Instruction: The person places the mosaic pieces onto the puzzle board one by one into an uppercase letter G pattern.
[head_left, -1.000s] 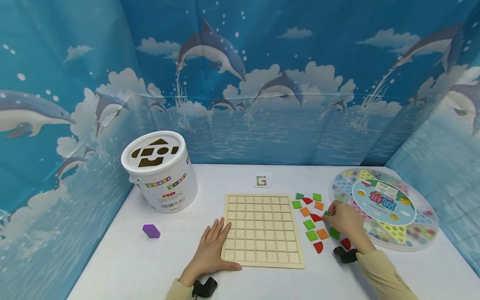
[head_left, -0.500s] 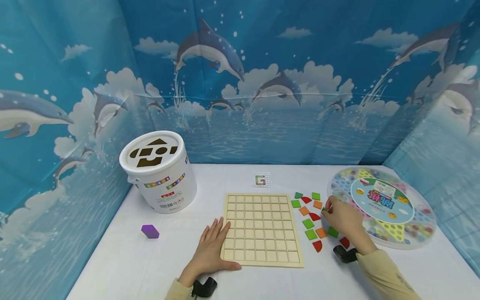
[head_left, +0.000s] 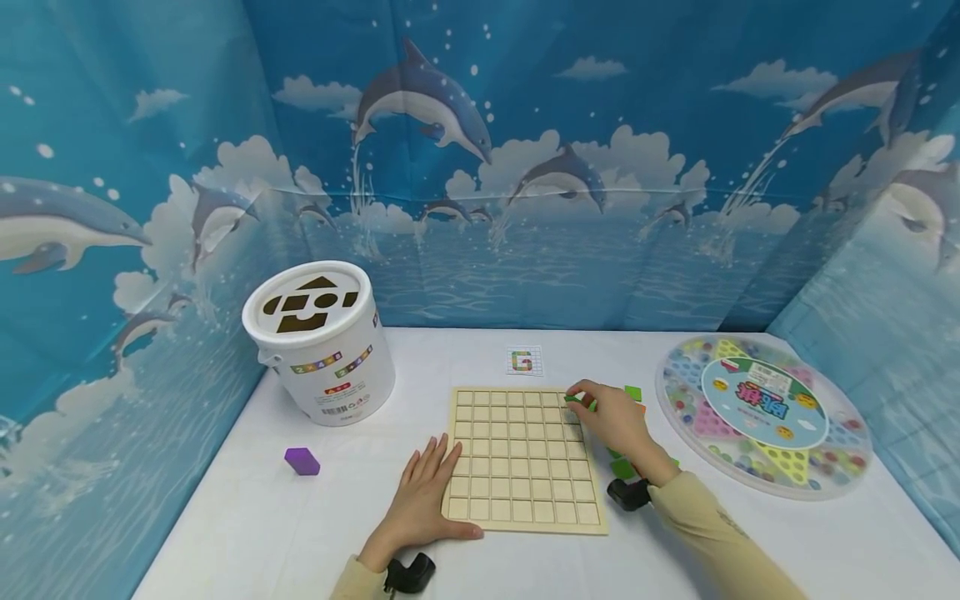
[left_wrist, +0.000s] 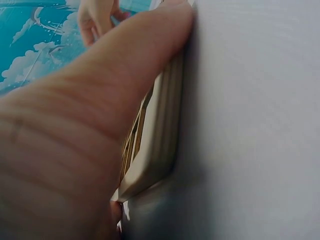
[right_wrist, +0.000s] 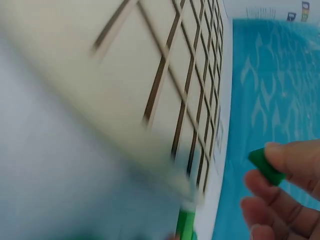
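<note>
Right hand moved from the loose tile cluster to the far right corner of the grid board, fingers pinching one green tile above it. Left hand unchanged: one flat palm, fingers released, on the board's near-left edge. One bucket, one purple block on the surface. Only the right wrist view shows the pinch clearly.

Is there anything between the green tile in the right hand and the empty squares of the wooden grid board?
Nothing visible blocks it. The right hand pinches the green tile at the far right corner of the wooden grid board, whose squares are all empty. The left hand rests on its near left edge.
</note>
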